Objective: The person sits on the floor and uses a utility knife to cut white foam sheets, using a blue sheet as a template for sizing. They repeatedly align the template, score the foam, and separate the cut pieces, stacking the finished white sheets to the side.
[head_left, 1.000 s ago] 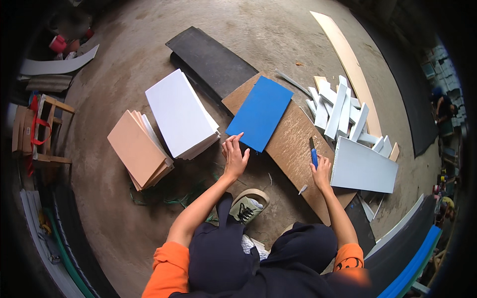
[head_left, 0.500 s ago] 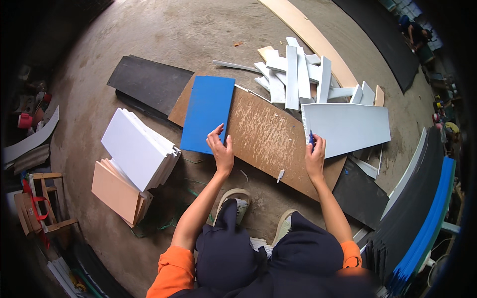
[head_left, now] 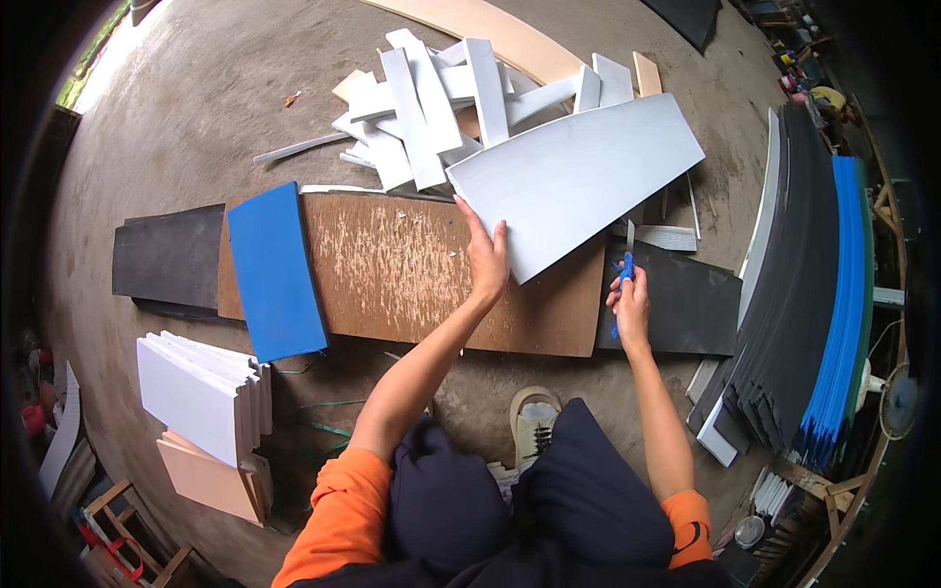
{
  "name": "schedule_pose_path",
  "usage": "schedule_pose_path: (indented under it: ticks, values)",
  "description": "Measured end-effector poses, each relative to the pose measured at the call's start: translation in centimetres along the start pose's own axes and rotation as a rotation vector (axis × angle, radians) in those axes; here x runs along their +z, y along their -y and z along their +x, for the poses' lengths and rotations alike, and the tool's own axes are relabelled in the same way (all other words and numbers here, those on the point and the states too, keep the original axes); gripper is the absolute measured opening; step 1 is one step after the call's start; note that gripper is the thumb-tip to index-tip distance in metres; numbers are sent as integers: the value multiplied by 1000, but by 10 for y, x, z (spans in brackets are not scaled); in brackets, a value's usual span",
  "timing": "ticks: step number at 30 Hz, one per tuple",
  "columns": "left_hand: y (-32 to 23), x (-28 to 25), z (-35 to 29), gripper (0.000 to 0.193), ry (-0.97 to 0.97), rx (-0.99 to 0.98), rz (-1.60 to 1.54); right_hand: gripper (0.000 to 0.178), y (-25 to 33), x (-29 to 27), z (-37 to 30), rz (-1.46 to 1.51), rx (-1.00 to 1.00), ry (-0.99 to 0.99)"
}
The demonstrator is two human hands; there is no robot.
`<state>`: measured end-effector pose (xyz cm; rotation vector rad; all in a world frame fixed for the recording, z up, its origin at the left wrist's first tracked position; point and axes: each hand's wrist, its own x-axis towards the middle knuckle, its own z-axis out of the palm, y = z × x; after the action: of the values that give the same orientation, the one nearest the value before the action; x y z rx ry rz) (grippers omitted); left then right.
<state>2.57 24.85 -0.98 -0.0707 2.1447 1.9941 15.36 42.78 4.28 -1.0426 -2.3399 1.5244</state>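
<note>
My left hand point(head_left: 487, 257) grips the near left edge of a large white foam sheet point(head_left: 588, 176), its thumb on top and its fingertips at the edge. The sheet lies slanted over a scored brown board point(head_left: 392, 279). Closed around a blue utility knife point(head_left: 625, 279), my right hand point(head_left: 632, 306) is just off the sheet's near right side, over a dark board point(head_left: 676, 299). The knife's blade is out and points away from me. A blue foam sheet point(head_left: 277, 274) rests across the brown board's left part, apart from both hands.
White offcut strips point(head_left: 421, 108) lie heaped beyond the board. White sheets point(head_left: 191, 397) and peach sheets point(head_left: 211, 475) are stacked at the near left. Black sheets point(head_left: 784, 265) and blue sheets point(head_left: 843, 294) stand along the right. A long peach strip point(head_left: 490, 34) lies at the far side.
My left hand has left the blue sheet and taken hold of the white one, which has turned at a slant. My right hand with the knife has moved off the white sheet's left edge. The view has shifted right.
</note>
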Motion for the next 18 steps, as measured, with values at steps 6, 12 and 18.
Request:
schedule_pose_path:
  ticks: [6, 12, 18]
  values:
    - [18, -68, -14, 71, 26, 125, -137, 29, 23, -29, 5, 245, -136, -174]
    - [39, -199, -66, 60, 109, -58, -337, 29, 64, -9, 12, 339, -247, -151]
    - [39, -271, -85, 55, -18, -83, -306, 29, 71, 31, 3, 296, -235, 24]
